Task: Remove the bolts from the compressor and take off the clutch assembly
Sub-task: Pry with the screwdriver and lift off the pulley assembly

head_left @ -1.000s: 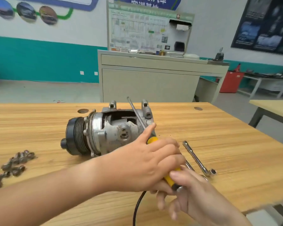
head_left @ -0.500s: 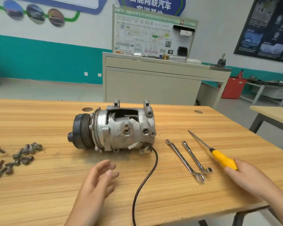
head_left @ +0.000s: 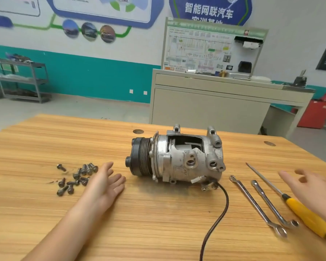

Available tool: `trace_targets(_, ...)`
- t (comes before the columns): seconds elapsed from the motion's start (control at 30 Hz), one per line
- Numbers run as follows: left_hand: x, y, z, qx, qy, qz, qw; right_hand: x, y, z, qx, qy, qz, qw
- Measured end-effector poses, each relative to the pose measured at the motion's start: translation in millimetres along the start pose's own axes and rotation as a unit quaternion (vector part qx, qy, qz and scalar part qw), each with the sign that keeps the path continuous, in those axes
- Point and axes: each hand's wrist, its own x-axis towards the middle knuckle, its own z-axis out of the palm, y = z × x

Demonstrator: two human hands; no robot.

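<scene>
At the middle of the wooden worktop (head_left: 45, 147) the compressor (head_left: 184, 161) lies on its side, its black clutch assembly (head_left: 139, 159) at the left end, toward the loose bolts (head_left: 77, 176) (a scattered heap, the count hard to make out). A black cable (head_left: 219, 213) runs from the compressor's near right corner to the near edge, where it is cut off. The left hand (head_left: 104, 183) is open between bolts and clutch, fingers straight, holding nothing — whether it rests on the wood is unclear. Right of the compressor lie two wrenches (head_left: 256, 205) and a yellow-handled screwdriver (head_left: 305, 215). The right hand (head_left: 312, 189), blurred and partly out of frame, is spread open over the screwdriver's handle, hiding part of it — contact cannot be judged.
</scene>
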Motion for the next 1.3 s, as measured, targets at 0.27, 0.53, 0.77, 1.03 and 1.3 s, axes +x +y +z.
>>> trace_targets(0.27, 19.1, -0.2, 37.1, 0.124, -0.06, 0.026, 0.99, -25.2, -147.5, 13.7, 0.346, -0.229, -0.037, 0.909)
trace_targets(0.53, 35.3, 8.0, 35.4, 0.334, -0.011, 0.131, 0.933, -16.7, -168.2, 36.0, 0.395, -0.253, -0.019, 0.883)
trace_targets(0.77, 55.1, 1.9, 29.4, 0.23, -0.137, 0.111, 0.957, -12.0, -167.0, 42.8, 0.4, -0.214, -0.04, 0.89)
trace_targets(1.03, 33.6, 3.2, 14.1, 0.399, -0.202, 0.2, 0.872, 12.9, -170.2, 43.3, 0.356, -0.241, -0.091, 0.898)
trace_targets(1.3, 23.9, -15.3, -3.2, 0.449, -0.259, 0.264, 0.814, 43.7, -178.7, 46.5, 0.218, -0.181, -0.184, 0.941)
